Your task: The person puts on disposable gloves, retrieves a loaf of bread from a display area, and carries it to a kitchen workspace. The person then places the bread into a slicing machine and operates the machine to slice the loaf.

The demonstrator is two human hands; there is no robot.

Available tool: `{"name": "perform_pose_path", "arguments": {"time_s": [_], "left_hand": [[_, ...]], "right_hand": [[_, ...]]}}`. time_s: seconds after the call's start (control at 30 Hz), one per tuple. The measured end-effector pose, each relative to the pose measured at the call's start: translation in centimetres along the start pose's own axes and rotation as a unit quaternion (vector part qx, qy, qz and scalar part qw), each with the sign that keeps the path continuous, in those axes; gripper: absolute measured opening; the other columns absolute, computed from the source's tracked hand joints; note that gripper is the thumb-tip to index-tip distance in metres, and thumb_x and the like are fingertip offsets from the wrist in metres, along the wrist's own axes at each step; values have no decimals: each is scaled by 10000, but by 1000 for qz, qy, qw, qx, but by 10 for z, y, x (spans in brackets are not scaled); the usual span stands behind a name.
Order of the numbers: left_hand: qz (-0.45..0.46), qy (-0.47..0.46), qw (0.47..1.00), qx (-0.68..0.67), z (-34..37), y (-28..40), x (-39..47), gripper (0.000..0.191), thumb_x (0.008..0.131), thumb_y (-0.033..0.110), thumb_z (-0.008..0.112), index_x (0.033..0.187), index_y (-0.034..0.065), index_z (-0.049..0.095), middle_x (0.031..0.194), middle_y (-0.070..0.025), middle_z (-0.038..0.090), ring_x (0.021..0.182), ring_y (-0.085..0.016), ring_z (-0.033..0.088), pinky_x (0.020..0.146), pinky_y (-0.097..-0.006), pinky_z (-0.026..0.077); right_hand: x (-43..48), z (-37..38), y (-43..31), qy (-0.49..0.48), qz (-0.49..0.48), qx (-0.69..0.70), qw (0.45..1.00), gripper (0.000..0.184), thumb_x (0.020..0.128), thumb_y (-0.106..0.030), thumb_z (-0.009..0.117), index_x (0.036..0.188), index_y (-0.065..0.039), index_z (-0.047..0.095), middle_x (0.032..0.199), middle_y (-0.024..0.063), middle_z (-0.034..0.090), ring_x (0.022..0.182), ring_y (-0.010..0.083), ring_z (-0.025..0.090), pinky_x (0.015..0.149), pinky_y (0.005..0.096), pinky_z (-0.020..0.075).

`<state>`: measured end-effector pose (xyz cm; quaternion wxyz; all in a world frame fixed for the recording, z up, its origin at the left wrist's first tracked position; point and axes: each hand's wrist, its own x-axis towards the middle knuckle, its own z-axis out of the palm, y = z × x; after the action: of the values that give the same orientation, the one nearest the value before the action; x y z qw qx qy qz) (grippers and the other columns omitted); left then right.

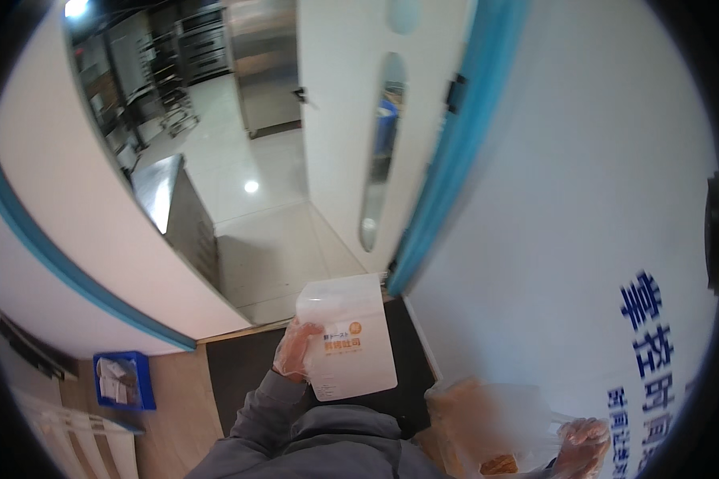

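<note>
My left hand (298, 349), in a clear plastic glove, grips the left edge of a white printed packaging bag (359, 365), held flat in front of my grey jacket. My right hand (582, 446), also in a clear glove, is at the lower right, closed on the gathered edge of a clear plastic bag (455, 413). Something brown, like bread (498, 464), shows inside that clear bag. Part of the clear bag is blurred, so its other contents cannot be told.
An open white door (341, 120) with a blue frame (437, 191) stands ahead. Beyond the doorway are a steel cabinet (266, 66), a steel counter (180, 215) and a rack (171, 84). A blue crate (145, 383) sits at the lower left; a dark mat (245, 383) lies below me.
</note>
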<state>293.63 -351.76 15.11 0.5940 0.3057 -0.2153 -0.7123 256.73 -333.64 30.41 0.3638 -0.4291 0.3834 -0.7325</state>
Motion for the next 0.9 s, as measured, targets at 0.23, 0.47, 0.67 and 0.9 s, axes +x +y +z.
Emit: {"name": "perform_pose_path", "arguments": {"time_s": [0.23,0.47,0.67,0.9], "left_hand": [[118,143,981,-55,-125,137,30,492,792,15,525,1280,-24,484,1149,-189,610,1007,-317,649,858,-425,571],[181,255,948,-54,-189,217,66,533,788,26,531,1314,-13,454,1132,-171,604,988,-303,650,835,-411,570],[228,276,932,-54,-216,252,172,501,779,29,530,1275,-18,475,1107,-145,605,991,-263,626,865,-387,550],[319,326,890,-12,-242,356,326,478,756,41,543,1231,-15,529,1076,-117,620,948,-253,645,861,-373,547]], "right_hand": [[97,133,83,-83,42,24,995,427,867,-398,651,1015,-6,573,898,89,554,841,240,554,757,384,464],[214,241,148,-164,72,45,983,423,849,-399,672,996,-17,566,915,73,533,852,229,533,765,364,449],[332,350,271,-261,131,96,951,400,847,-353,686,1017,-17,549,1002,71,516,917,218,509,821,358,433],[459,520,439,-351,218,188,891,470,824,-366,714,1076,2,565,994,97,562,938,231,551,870,383,434]]}}
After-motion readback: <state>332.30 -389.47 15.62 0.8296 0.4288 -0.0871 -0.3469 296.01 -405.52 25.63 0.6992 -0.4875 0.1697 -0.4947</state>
